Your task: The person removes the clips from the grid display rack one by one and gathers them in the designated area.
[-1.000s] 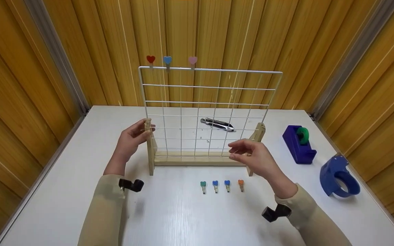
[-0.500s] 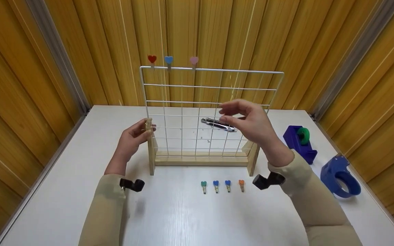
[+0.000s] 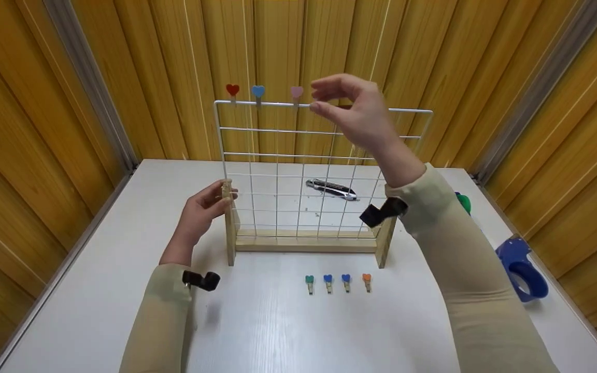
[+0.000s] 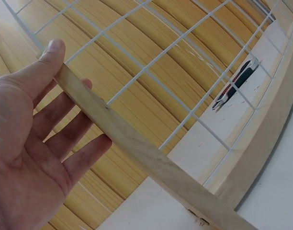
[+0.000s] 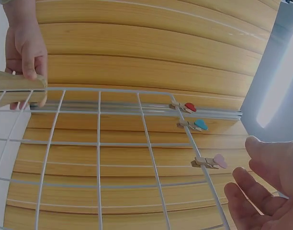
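A white wire grid (image 3: 324, 155) stands upright in a wooden stand (image 3: 303, 241) on the white table (image 3: 278, 331). My left hand (image 3: 219, 197) pinches the stand's left wooden post (image 4: 137, 148), thumb in front and fingers behind. My right hand (image 3: 317, 98) is raised to the grid's top wire, thumb and forefinger apart and holding nothing, just right of a pink heart clip (image 3: 296, 92). A blue heart clip (image 3: 258, 91) and a red heart clip (image 3: 232, 90) sit further left on the same wire. In the right wrist view the pink clip (image 5: 211, 162) lies close to my fingertips (image 5: 254, 146).
Several small heart clips (image 3: 337, 281) lie in a row in front of the stand. A utility knife (image 3: 332, 188) lies behind the grid. A blue tape dispenser (image 3: 521, 269) sits at the right; a green tape roll (image 3: 463, 202) shows behind my sleeve. Wooden walls enclose the table.
My right hand has risen from low by the stand's right post to the top wire beside the pink clip. The left hand has stayed on its post.
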Demonstrator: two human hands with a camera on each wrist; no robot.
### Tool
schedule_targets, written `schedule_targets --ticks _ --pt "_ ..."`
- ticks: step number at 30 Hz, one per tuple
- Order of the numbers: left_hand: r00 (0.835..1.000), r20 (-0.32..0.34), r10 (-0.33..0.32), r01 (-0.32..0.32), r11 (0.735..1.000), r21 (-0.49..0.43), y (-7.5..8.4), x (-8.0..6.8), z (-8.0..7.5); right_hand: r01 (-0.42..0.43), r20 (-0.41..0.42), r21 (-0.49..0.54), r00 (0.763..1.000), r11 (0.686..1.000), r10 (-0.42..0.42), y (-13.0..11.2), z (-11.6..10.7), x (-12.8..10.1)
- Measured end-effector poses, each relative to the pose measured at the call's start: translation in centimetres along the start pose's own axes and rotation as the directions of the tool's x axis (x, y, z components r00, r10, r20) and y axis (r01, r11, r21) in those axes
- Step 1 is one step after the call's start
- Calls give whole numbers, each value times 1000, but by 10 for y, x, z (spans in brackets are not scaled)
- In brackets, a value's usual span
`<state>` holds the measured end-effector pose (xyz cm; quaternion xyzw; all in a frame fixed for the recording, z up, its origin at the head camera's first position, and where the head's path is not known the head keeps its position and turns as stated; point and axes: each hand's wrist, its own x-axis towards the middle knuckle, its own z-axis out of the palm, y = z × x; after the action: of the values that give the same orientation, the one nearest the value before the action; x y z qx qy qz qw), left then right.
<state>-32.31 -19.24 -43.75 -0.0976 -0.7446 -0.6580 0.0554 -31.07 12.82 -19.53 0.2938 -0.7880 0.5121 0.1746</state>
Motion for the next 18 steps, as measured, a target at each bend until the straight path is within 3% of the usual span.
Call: schedule_targets --ticks 10,18 --pt "1000 -1 11 -11 1000 -7 1 -2 -1 -149 61 -102 986 984 156 -1 11 39" --pt "1000 2 14 -14 1000 2 1 -3 -1 -186 52 -137 980 973 194 1 18 43"
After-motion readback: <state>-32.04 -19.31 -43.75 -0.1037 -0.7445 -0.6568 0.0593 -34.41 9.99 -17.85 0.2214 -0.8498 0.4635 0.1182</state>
